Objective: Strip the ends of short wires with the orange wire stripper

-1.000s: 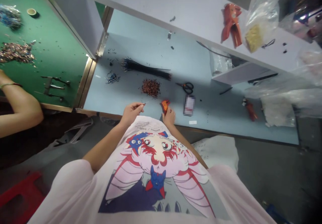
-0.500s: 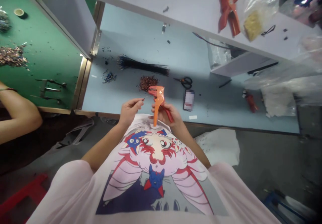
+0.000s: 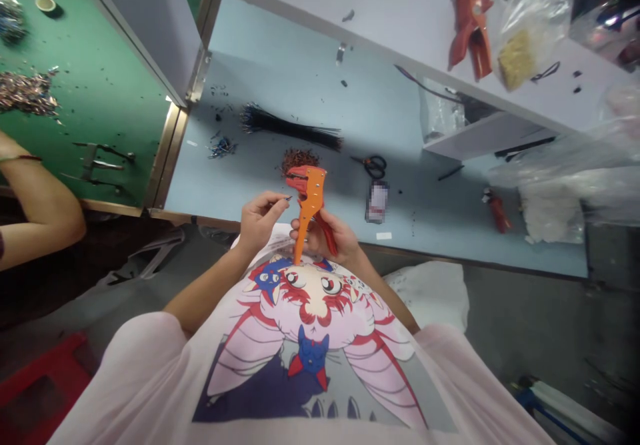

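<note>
Fingers (image 3: pixel 278 204) of your left hand (image 3: pixel 256 221) pinch a small dark piece (image 3: pixel 289 198), its tip jutting rightward, presumably to keep that end free, just beside the orange-red tool (image 3: pixel 315 188); your right hand (image 3: pixel 343 237) curls around the tool's spread handles, apparently for leverage, near the desk's (image 3: pixel 430 221) edge.

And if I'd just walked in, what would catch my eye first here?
Probably the big cartoon print across the pale shirt, low in the middle of the picture. Just above it, the orange-and-red pliers stand out in the right hand. Beyond them, on the blue table, lie a pile of small copper-coloured bits and a long bundle of black wires.
</note>
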`<state>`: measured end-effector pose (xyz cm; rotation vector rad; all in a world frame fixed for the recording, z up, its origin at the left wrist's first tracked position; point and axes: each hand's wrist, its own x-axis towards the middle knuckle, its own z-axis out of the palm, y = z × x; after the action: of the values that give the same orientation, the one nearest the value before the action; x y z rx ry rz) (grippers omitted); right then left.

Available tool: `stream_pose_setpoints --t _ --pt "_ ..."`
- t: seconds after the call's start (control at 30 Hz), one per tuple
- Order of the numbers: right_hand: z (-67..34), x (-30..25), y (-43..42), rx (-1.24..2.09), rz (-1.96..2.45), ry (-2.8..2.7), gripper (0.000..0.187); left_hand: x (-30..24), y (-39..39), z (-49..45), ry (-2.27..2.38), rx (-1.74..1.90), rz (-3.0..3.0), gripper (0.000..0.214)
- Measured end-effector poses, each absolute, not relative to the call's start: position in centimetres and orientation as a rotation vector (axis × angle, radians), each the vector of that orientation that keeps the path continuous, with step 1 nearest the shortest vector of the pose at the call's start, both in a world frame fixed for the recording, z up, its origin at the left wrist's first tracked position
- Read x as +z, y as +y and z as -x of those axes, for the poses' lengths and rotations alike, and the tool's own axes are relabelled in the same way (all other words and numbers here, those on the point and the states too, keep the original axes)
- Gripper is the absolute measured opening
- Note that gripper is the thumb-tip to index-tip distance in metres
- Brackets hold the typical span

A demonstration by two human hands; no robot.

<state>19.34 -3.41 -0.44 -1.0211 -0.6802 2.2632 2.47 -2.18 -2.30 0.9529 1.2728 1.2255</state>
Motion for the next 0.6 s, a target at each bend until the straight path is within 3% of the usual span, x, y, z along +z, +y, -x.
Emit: stream_pose_setpoints --t 0.27,0.43,0.6 --pt "-19.4 0.2 -3.7 2.413 0.906 -0.345 0.040 -2.2 -2.3 -2.8 1.230 1.136 -1.097 0.016" --pt "-19.7 0.2 -4.2 2.371 0.847 -0.385 0.026 -1.6 -2.5 -2.8 1.285 1.174 -1.312 0.012" --pt "-19.7 0.2 -4.6 2.384 0.708 -0.410 0.047 -1.5 -2.8 -2.7 1.301 1.161 -1.410 0.013"
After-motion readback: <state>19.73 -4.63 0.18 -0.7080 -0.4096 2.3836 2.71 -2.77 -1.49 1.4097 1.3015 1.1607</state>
